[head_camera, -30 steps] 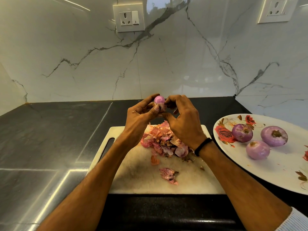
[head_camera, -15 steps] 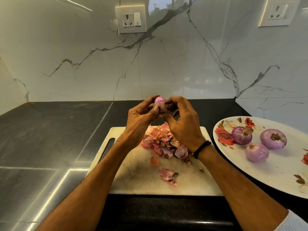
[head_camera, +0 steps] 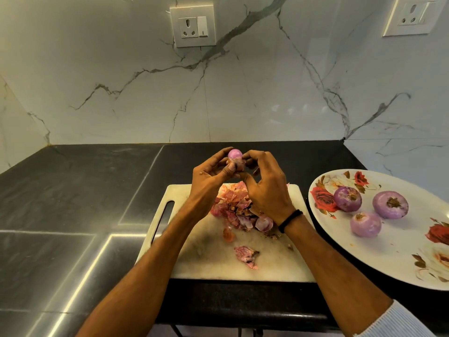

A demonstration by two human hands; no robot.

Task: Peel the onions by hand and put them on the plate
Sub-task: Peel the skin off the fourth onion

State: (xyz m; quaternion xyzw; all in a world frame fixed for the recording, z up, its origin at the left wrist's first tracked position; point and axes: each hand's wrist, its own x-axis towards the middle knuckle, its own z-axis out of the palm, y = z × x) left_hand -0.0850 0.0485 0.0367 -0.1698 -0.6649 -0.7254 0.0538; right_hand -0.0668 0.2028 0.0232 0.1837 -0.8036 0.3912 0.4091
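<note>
3 peeled onions (head_camera: 390, 204) on cut-off plate (head_camera: 388, 259), 3 o'clock; fourth onion (head_camera: 234, 153), mostly hidden, gripped by left hand (head_camera: 206, 181) and right hand (head_camera: 266, 188).

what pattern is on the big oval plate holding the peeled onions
The white oval plate has red roses with green-brown leaves, clearest in the head view.

Most of onion (head_camera: 234, 153) hidden by fingers of left hand (head_camera: 206, 183) and right hand (head_camera: 267, 188); only top shows. Part of peel pile (head_camera: 232, 203) behind right wrist. Right edge cuts plate (head_camera: 388, 259). Top edge crops wall socket (head_camera: 413, 20).
</note>
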